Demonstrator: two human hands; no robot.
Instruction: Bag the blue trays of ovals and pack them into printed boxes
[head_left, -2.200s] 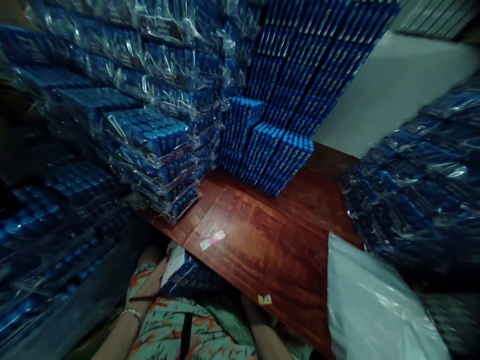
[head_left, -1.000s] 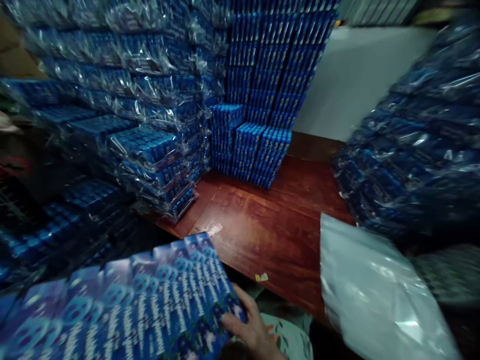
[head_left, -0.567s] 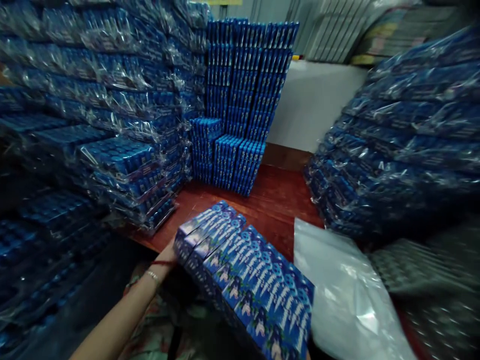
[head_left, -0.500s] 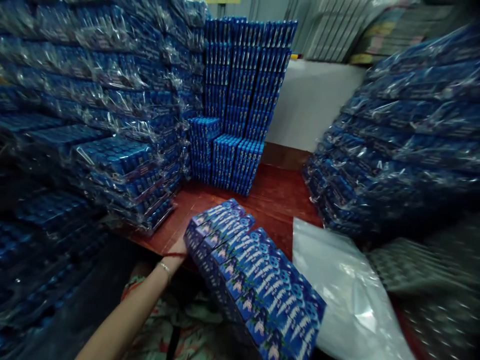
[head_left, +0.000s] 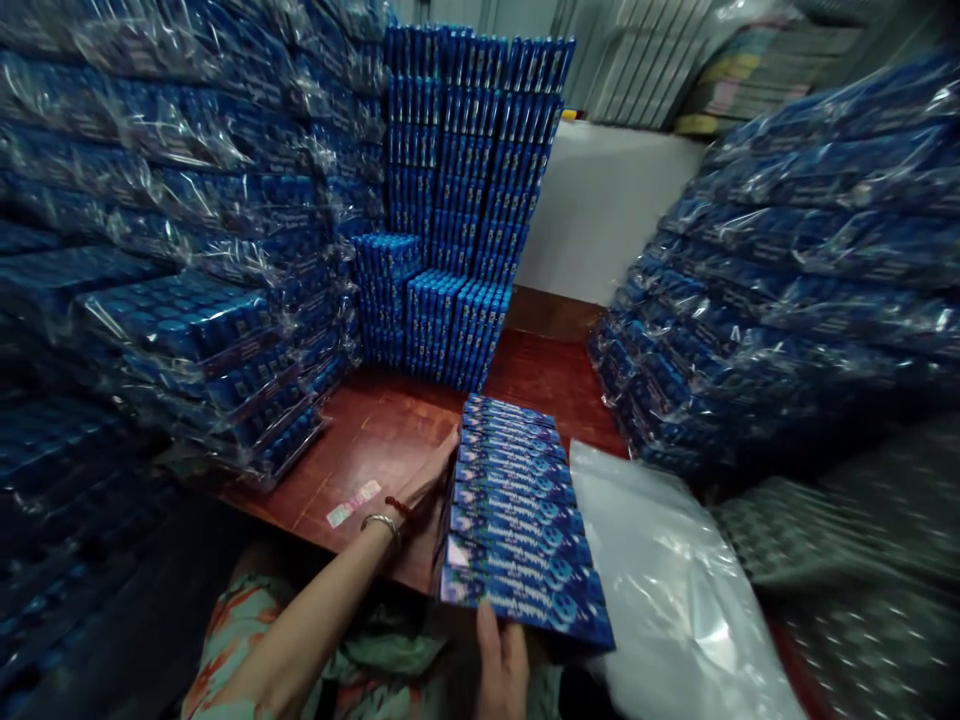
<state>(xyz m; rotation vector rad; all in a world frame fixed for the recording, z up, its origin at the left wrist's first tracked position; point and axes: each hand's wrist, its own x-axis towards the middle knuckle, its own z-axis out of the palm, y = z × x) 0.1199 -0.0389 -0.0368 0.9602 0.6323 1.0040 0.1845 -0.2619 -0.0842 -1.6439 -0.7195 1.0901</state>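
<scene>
A flat block of several long blue boxes, lying side by side, rests on the red-brown wooden table in front of me. My left hand, with a bracelet and bead string at the wrist, presses flat against the block's left side. My right hand grips the near edge of the block from below, thumb up against the nearest box. Both hands hold the block between them.
Plastic-wrapped bundles of blue boxes tower at the left, and more at the right. Unwrapped blue boxes are stacked upright at the back. A clear plastic bag lies right of the block. Small paper labels lie on the table.
The block of boxes came up from my lap, swung over the table edge and now lies flat on the table. My left hand moved along its left side; my right hand shows at its near edge.
</scene>
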